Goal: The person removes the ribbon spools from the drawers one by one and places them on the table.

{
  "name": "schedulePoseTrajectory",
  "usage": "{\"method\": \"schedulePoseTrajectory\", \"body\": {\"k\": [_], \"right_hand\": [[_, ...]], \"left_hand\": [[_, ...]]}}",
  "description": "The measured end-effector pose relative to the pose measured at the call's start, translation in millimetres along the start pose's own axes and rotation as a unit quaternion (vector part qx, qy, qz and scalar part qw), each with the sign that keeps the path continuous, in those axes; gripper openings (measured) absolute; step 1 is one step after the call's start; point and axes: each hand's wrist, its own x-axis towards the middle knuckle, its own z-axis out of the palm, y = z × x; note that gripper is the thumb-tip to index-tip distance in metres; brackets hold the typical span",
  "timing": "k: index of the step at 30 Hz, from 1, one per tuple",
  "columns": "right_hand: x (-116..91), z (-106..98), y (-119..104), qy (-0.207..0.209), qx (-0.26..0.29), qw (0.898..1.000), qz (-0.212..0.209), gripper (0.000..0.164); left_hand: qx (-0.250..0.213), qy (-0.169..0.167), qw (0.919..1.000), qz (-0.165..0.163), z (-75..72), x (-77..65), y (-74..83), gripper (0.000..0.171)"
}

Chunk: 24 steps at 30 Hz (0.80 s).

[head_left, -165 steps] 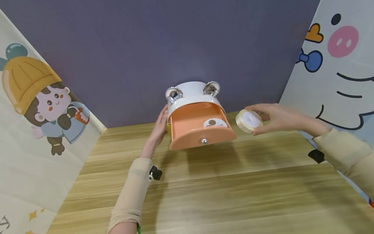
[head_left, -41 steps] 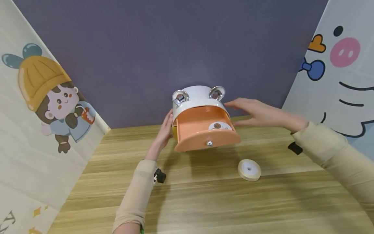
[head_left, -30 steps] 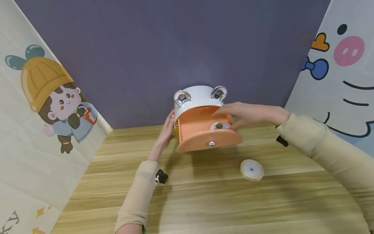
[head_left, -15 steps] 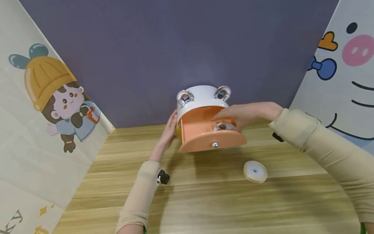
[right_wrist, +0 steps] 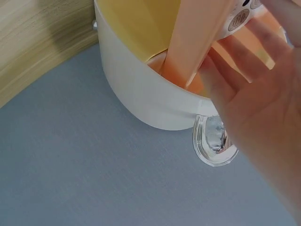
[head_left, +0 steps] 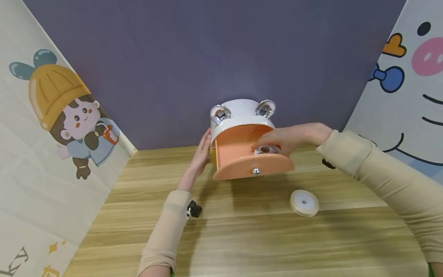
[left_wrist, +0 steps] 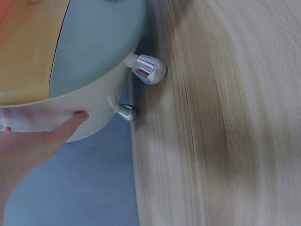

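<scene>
Left hand [head_left: 201, 154]: fingers extended, resting against the side of a white cabinet [head_left: 238, 109]. Cabinet: between the hands, two chrome ears on top. Orange drawer [head_left: 235, 167]: pulled out, silver knob [head_left: 256, 171]. White printed item [head_left: 265, 150]: inside the drawer, by the right fingers. Right hand [head_left: 290, 137]: fingers within the drawer; pinching or not, cannot tell. Cream roll [head_left: 308, 207]: flat on the surface [head_left: 225, 238], nearer the person than the right hand.
</scene>
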Motion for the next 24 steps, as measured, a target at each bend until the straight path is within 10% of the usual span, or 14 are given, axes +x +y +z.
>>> {"method": "schedulePoseTrajectory", "body": {"k": [6, 24], "right_hand": [[0.3, 0.3, 1.3, 0.009, -0.017, 0.999, -0.031, 0.06], [1.7, -2.0, -7.7, 0.017, -0.007, 0.999, 0.046, 0.069]], "left_hand": [[0.001, 0.0, 1.0, -0.003, -0.7, 0.6, 1.0, 0.055], [0.0, -0.001, 1.0, -0.001, 0.0, 0.6, -2.9, 0.055]]}}
